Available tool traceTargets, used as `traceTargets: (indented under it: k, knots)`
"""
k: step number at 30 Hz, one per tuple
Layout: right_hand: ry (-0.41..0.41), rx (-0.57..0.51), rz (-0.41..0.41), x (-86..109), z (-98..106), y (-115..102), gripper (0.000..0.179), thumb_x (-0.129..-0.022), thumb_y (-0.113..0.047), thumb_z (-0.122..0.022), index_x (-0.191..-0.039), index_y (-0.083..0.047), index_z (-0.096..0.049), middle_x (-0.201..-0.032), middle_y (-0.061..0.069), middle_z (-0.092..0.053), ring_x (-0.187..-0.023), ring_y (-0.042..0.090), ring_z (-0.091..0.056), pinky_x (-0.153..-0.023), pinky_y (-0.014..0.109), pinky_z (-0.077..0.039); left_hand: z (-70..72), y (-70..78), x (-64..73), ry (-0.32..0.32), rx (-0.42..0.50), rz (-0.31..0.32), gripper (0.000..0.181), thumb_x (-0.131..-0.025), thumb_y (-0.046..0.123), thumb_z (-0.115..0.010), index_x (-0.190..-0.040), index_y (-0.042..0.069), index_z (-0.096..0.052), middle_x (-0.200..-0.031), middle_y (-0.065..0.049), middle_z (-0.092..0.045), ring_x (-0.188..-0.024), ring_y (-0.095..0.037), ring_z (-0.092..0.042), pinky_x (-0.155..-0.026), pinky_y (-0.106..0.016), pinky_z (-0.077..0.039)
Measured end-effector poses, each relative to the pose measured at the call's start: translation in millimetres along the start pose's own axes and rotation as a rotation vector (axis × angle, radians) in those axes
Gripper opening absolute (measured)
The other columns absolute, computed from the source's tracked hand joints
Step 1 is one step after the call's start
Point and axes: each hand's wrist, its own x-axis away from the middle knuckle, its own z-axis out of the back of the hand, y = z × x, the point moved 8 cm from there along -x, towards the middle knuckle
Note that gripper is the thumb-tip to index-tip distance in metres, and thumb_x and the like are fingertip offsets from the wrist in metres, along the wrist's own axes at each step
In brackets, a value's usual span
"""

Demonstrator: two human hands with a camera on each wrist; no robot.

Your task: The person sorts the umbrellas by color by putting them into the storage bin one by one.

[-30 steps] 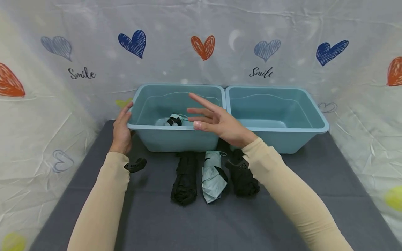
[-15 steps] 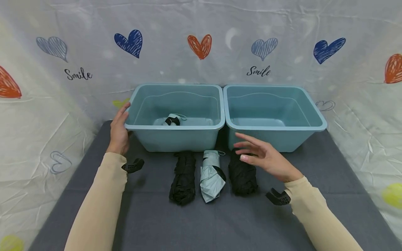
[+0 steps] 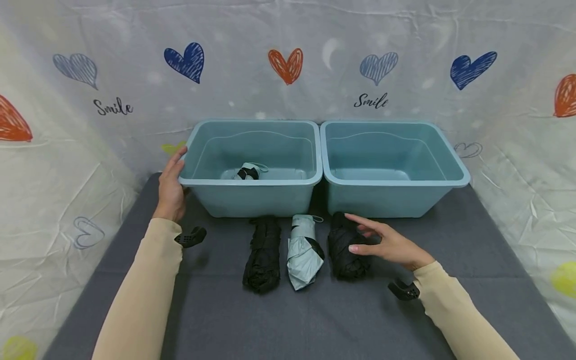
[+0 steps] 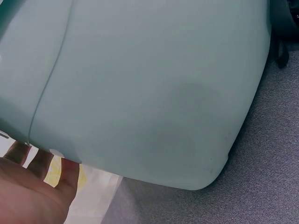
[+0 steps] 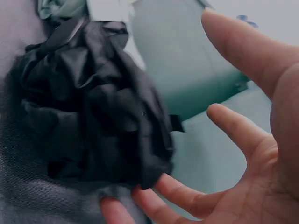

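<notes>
Blue "Smile" script on backdrop (image 3: 371, 101) | right hand (image 3: 390, 245) spread wide, fingertips touching black umbrella (image 3: 345, 246) | left hand (image 3: 171, 186) flat against left bin (image 3: 252, 197) corner.

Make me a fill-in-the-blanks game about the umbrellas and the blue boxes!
1. The left hand rests on the rim of the ____ tub.
2. The right hand reaches onto a folded umbrella whose colour is ____.
3. On the grey table, in front of the tubs, lie ____ folded umbrellas.
4. The right tub shows ____ umbrellas inside.

Missing words: left; black; three; no
</notes>
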Motion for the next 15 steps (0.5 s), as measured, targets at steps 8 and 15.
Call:
traceTargets:
  k: [8,15]
  knots:
    - [-0.036,0.001,-0.028,-17.1,-8.8,10.2,0.083,-0.087,-0.04,-0.081,-0.157,-0.038,-0.037,-0.162,0.008,-0.029,-0.141,0.037,-0.031,-0.108,0.06,-0.031,-0.6,1.0,0.3,-0.007,-0.009,-0.002,0.049,-0.111,0.04,-0.031,-0.16,0.033,-0.032,-0.166,0.0,-0.022,-0.146,-0.027,-0.027,-0.114,-0.052,-0.023]
    - [-0.068,0.01,0.015,-21.7,-12.3,10.9,0.086,-0.087,-0.037,-0.082,-0.159,-0.034,-0.036,-0.165,0.004,-0.025,-0.146,0.038,-0.026,-0.113,0.062,-0.022,-1.3,0.6,0.9,-0.008,-0.002,-0.003,0.049,-0.111,0.041,-0.032,-0.16,0.034,-0.032,-0.166,0.0,-0.022,-0.146,-0.027,-0.027,-0.114,-0.052,-0.022]
